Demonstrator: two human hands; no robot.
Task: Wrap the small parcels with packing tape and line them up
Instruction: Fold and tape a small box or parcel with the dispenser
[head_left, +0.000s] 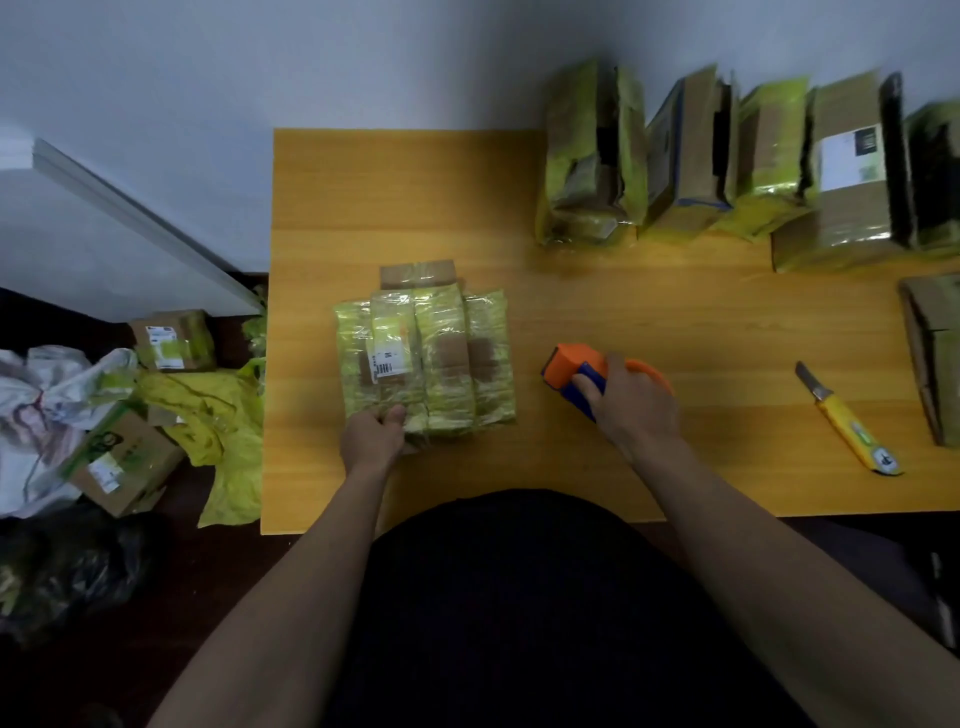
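Pale wall backs an orange-toned wooden table (597, 291) filling the centre and right of the frame, with dark floor at left carrying loose cardboard boxes (124, 457) and yellow wrapping. Along the upper right stands a row of taped parcels (727, 161), upright and touching one another. Centre-left on the table lies the parcel in hand (426, 358), flat, already banded with several strips of yellow-green tape. The left hand (373, 436) grips its near lower corner; the right hand (636, 400) is curled around an orange-and-blue tape dispenser (566, 371) resting on the table just right of the parcel. A yellow-handled knife (847, 421) lies at right. Wrapping appears nearly complete; next, probably, a final strip or transfer to the row.
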